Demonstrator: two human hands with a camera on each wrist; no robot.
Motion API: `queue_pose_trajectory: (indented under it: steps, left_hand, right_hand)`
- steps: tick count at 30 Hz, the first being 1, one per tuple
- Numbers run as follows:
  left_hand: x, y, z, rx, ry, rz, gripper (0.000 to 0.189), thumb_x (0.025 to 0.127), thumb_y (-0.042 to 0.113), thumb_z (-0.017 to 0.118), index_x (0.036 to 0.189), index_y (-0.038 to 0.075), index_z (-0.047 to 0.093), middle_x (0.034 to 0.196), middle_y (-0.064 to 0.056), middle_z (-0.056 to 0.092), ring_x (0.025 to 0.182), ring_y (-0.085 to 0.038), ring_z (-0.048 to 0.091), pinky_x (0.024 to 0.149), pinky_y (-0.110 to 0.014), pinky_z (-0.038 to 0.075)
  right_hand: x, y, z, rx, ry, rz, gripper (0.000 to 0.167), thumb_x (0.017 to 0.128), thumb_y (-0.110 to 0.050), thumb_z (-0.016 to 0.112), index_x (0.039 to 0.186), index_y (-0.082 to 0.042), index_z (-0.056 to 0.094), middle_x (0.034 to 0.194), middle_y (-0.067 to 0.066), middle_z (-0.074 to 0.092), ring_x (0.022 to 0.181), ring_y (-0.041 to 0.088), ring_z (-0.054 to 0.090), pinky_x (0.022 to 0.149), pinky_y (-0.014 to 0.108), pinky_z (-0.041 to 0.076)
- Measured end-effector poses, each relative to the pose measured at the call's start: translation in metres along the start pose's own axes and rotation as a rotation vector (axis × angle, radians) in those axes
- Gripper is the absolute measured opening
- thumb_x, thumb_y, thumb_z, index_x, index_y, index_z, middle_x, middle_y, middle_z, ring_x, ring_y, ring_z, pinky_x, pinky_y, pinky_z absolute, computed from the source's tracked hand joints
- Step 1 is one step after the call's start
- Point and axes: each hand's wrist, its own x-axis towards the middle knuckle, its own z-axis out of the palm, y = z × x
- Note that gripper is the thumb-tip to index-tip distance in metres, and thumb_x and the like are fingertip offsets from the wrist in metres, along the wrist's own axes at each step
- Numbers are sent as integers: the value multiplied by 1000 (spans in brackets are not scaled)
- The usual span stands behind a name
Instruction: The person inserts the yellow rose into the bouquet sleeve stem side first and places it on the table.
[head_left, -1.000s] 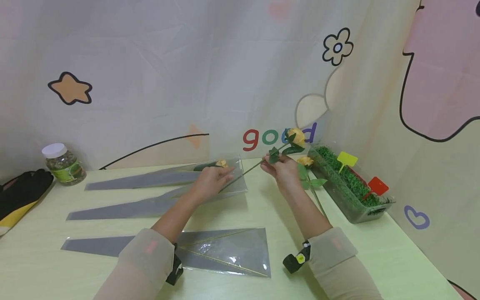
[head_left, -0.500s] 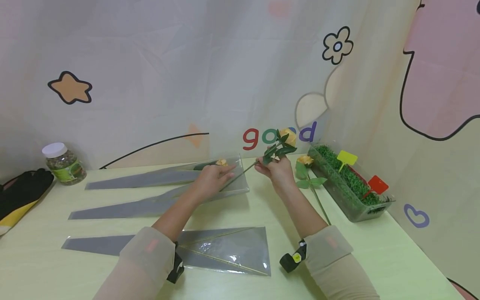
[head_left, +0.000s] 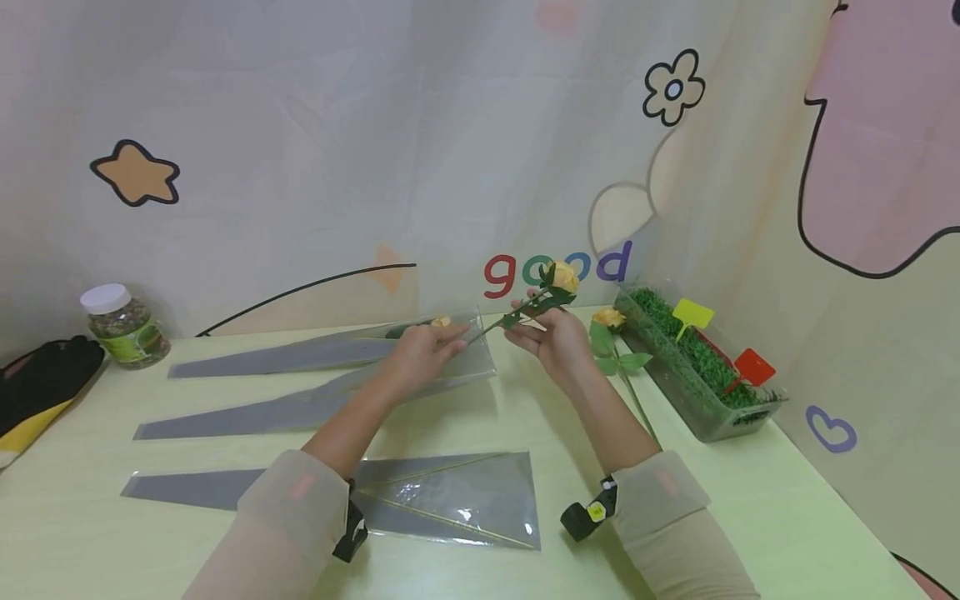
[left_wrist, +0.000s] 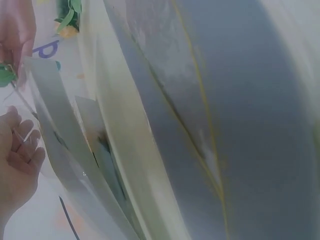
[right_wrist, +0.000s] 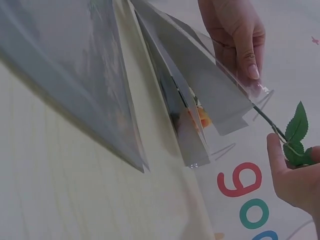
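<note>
A yellow artificial rose [head_left: 562,277] slants up to the right, held by my right hand [head_left: 564,346] near its lower leaves. Its stem [right_wrist: 267,120] runs into the mouth of a grey and clear flower sleeve [head_left: 300,410]. My left hand [head_left: 420,358] pinches the clear edge of that sleeve, which is lifted off the table at its wide end. Behind it lies another sleeve [head_left: 277,360] with a yellow rose [head_left: 441,321] inside. Closest to me is a flat sleeve [head_left: 450,500] with gold lines. One more yellow rose [head_left: 609,318] lies beside my right forearm.
A clear planter [head_left: 701,425] of artificial grass stands at the right, with a yellow tag [head_left: 693,315] and a red tag [head_left: 754,367] in it. At the far left are a white-lidded jar [head_left: 123,325] and a black and yellow cloth item [head_left: 52,392]. A printed curtain [head_left: 300,167] hangs behind.
The rose has moved left and slightly down with my right hand, and its stem has slid deeper into the sleeve. My left hand has stayed at the sleeve's mouth.
</note>
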Motion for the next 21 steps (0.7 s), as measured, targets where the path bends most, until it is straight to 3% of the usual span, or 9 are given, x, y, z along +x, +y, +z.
queue_pose_trajectory:
  steps: [4, 8, 13, 15, 18, 21]
  left_hand:
    - [0, 1, -1, 4, -1, -2, 37, 95, 22, 54, 129, 11, 56, 124, -11, 57, 114, -25, 54, 92, -40, 43]
    - [0, 1, 0, 8, -9, -9, 37, 95, 21, 54, 130, 10, 55, 122, -12, 58, 109, -24, 57, 86, -39, 46]
    - [0, 0, 0, 5, -16, -21, 37, 95, 22, 54, 131, 11, 54, 120, -12, 59, 102, -21, 60, 78, -36, 46]
    - [0, 0, 1, 10, -14, -16, 37, 95, 23, 54, 131, 11, 54, 119, -13, 60, 99, -21, 61, 76, -35, 46]
    - [0, 2, 0, 4, -7, -18, 37, 95, 22, 54, 130, 10, 55, 115, -13, 62, 76, -16, 60, 69, -33, 45]
    - [-1, 2, -2, -17, -2, -25, 38, 95, 23, 53, 131, 10, 54, 90, -15, 67, 54, -13, 39, 59, -30, 39]
  right_hand:
    - [0, -2, 1, 42, 19, -14, 29, 98, -7, 32, 122, -1, 46, 113, 17, 54, 84, 28, 65, 88, 43, 46]
    - [0, -2, 3, -11, 56, -9, 31, 102, -17, 34, 127, -2, 45, 114, 17, 53, 83, 26, 66, 82, 38, 50]
    - [1, 1, 4, -79, 112, -14, 38, 102, -18, 35, 137, -2, 40, 119, 17, 48, 84, 22, 65, 81, 32, 51]
    - [1, 2, 4, -76, 141, -21, 36, 102, -16, 37, 134, -2, 44, 117, 16, 49, 85, 20, 64, 81, 31, 51]
    - [1, 4, 6, -45, 180, -41, 28, 100, -12, 40, 124, -2, 51, 111, 12, 56, 85, 19, 63, 82, 32, 51]
    - [2, 6, 7, -10, 217, -61, 21, 97, -9, 47, 115, -2, 56, 99, 5, 63, 85, 19, 62, 81, 32, 51]
